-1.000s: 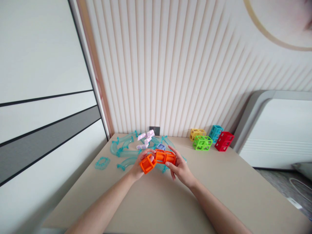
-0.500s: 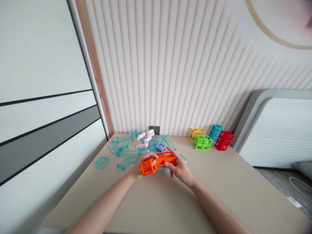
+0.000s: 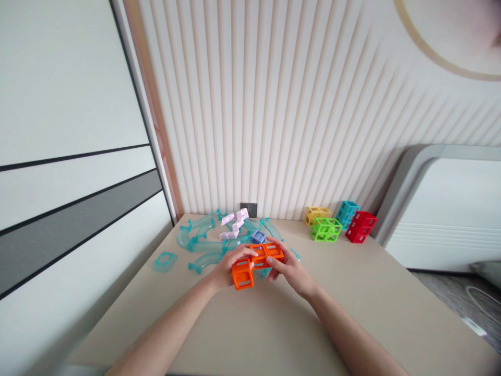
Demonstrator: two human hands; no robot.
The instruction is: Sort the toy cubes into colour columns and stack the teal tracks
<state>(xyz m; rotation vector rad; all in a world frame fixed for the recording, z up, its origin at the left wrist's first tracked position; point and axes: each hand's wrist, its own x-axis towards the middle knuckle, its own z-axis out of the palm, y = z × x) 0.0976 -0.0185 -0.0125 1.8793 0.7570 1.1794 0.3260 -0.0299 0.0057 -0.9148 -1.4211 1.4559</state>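
Above the table, both hands hold orange open-frame building blocks (image 3: 243, 277). My left hand (image 3: 230, 265) is closed around the left part, where one cube hangs at an angle toward me. My right hand (image 3: 285, 266) grips the right end of the joined pair, thumb in front and fingers behind. Just behind the orange blocks sits a small blue-purple block (image 3: 259, 237). Several pale pink blocks (image 3: 237, 225) lie farther back, among translucent teal track pieces (image 3: 207, 245) that the hands partly hide.
On the right stand yellow blocks (image 3: 318, 213), green blocks (image 3: 325, 230), blue blocks (image 3: 347, 214) and red blocks (image 3: 361, 227). A flat teal piece (image 3: 165, 261) lies on the left of the table (image 3: 250, 334). A ribbed wall (image 3: 266, 104) with a black socket (image 3: 249, 210) closes off the back.
The left orange cube has turned and swung down toward me, now angled against the joined pair. Both hands stay on the blocks, with the right fingers curled closer.
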